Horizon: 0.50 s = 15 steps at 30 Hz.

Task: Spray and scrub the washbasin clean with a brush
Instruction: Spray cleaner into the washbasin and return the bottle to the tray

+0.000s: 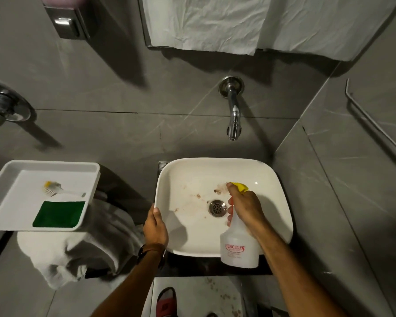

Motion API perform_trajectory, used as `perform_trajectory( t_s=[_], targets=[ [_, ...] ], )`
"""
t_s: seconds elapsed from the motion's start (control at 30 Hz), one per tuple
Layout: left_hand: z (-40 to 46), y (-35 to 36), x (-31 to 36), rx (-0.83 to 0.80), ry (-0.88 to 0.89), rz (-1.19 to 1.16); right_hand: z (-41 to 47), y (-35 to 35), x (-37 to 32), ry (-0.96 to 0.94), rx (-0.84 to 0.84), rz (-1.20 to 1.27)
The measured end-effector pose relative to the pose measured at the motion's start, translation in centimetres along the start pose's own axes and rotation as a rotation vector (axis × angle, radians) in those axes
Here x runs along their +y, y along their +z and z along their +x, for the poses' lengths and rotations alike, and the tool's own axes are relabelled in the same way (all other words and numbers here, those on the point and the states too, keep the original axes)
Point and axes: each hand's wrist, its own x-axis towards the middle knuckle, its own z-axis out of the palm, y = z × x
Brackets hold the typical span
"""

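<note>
The white, square-rounded ceramic washbasin sits directly under my right hand, which is wrapped around the neck of a translucent white plastic spray bottle with a yellow nozzle, fingers on the trigger, nozzle aimed down into the bowl. My left hand lies over the basin's near-left rim, thumb inside the edge; I judge it a steadying hold, not a tight clench.

Brown stains show on the bowl just ahead of the nozzle and around the round metal drain, so I judge the job is at its start: spraying in hand, scrubbing all to come. The small white-bristled brush with a yellow tip lies well off beyond my left hand, in a white rectangular plastic tray beside a green scouring pad, untouched.

Whether any spray has landed I cannot tell; no mist or wet sheen is clear. The bottle's small label text is unreadable, and its liquid level is hard to make out.
</note>
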Motion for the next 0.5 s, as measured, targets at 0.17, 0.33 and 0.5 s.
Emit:
perform_trajectory(
  t_s=[0.17, 0.33, 0.5],
  targets=[
    [0.1, 0.0, -0.3, 0.012, 0.013, 0.005, 0.9, -2.8, 1.8, 0.055, 0.025, 0.033],
    [0.2, 0.0, -0.4, 0.022, 0.043, 0.001, 1.3, -4.2, 2.9, 0.11, 0.086, 0.077],
    [0.2, 0.0, -0.5, 0.024, 0.044, 0.009, 1.6, -4.8, 2.6, 0.095, 0.112, 0.058]
  ],
)
